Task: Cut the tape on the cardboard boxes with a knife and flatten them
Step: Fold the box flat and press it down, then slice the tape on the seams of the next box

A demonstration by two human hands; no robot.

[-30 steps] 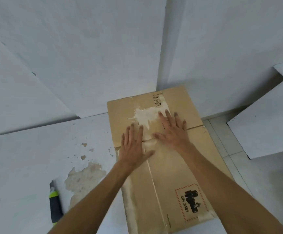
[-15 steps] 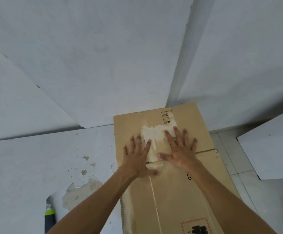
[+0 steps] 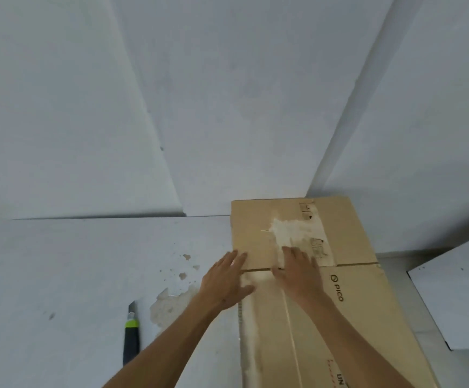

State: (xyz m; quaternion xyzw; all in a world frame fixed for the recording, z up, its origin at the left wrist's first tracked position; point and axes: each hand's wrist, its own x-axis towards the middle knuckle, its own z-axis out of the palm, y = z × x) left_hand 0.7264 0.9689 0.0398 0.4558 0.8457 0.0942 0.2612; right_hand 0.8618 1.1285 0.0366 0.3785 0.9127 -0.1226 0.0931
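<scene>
A flattened brown cardboard box (image 3: 351, 317) lies on the white table (image 3: 73, 275), running from the lower right up to the wall. It has a torn white patch near its far end and a fold line across it. My left hand (image 3: 224, 278) lies flat with straight fingers at the box's left edge, right on the fold line. My right hand (image 3: 300, 270) presses flat on the box just right of it, fingers over the torn patch. A utility knife (image 3: 131, 334) with a dark handle and green band lies on the table, left of my left forearm, untouched.
The table surface has peeled, brownish patches (image 3: 171, 301) beside the box. White walls meet in a corner behind the box. A second white tabletop (image 3: 457, 289) stands to the right, with tiled floor between.
Both hands have slid back toward me and to the left along the box, the left one reaching its left edge. The camera tilted, so the knife shows more fully.
</scene>
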